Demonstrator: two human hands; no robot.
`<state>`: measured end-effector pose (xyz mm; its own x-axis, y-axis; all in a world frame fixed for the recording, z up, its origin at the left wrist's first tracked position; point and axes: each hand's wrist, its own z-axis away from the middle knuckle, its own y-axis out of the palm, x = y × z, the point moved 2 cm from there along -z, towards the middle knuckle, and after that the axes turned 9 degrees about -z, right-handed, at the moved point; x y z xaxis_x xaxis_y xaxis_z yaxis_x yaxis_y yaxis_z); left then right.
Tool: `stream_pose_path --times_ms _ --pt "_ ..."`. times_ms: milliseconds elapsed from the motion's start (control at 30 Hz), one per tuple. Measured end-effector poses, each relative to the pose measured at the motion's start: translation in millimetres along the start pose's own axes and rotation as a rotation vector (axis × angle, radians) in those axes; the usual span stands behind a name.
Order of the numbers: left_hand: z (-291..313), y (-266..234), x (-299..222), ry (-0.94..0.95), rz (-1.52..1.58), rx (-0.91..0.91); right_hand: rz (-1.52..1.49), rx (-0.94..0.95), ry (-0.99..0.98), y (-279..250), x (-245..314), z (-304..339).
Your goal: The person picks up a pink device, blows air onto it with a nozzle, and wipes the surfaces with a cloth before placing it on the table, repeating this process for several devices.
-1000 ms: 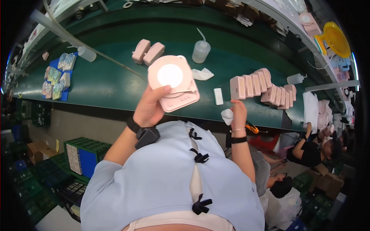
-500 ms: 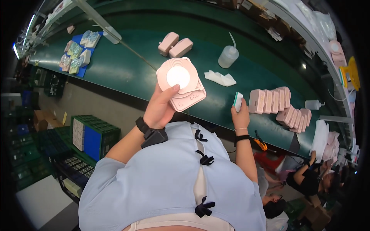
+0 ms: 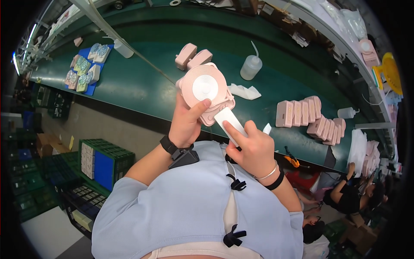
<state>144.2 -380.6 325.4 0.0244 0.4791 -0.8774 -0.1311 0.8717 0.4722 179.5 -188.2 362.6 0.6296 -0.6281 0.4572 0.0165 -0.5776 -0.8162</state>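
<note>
My left hand [image 3: 186,123] is closed round the lower left side of a pink gadget shaped like a small record player [image 3: 206,71], its thumb resting on the face. The face has a ringed disc with a white centre, and small round knobs below it. My right hand [image 3: 257,151] grips a flat white rectangular block [image 3: 227,116], index finger laid along it. The block's far end is at the gadget's lower right corner; whether they touch I cannot tell. Beyond my right knuckles shows a small white tip [image 3: 267,128], its kind unclear.
On the green bench [image 3: 142,90] stand two pink gadgets [image 3: 186,56], a squeeze bottle [image 3: 251,67], a crumpled white wipe [image 3: 246,91] and rows of pink gadgets [image 3: 297,113]. Colourful gadgets lie on a blue sheet [image 3: 91,88] at left. An orange-handled tool [image 3: 292,161] is by the front edge.
My right hand has moved left from the bench edge, bringing the white block up to the gadget. My left hand and the gadget have shifted slightly right.
</note>
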Motion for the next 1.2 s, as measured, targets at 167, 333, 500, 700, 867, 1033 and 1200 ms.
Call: stream_pose_path --times_ms 167,333,500,700,867,1033,1200 --pt "0 -3 0 -0.019 -0.013 0.024 -0.027 -0.027 -0.056 6 5 -5" --pt "4 0 0 -0.035 0.012 0.036 -0.02 -0.023 0.03 -1 4 2" --pt "8 -5 2 -0.067 -0.041 0.012 -0.055 -0.006 -0.001 -2 12 5" --pt "4 -9 4 -0.181 -0.045 0.06 0.074 0.053 0.063 -1 4 4" --pt "4 -4 1 -0.284 -0.024 0.078 0.001 0.025 -0.026 -3 10 10" --pt "6 -3 4 -0.364 0.042 0.113 0.05 0.009 -0.018 2 10 10" --pt "2 -4 7 -0.364 0.005 0.103 0.078 0.062 0.146 -1 1 12"
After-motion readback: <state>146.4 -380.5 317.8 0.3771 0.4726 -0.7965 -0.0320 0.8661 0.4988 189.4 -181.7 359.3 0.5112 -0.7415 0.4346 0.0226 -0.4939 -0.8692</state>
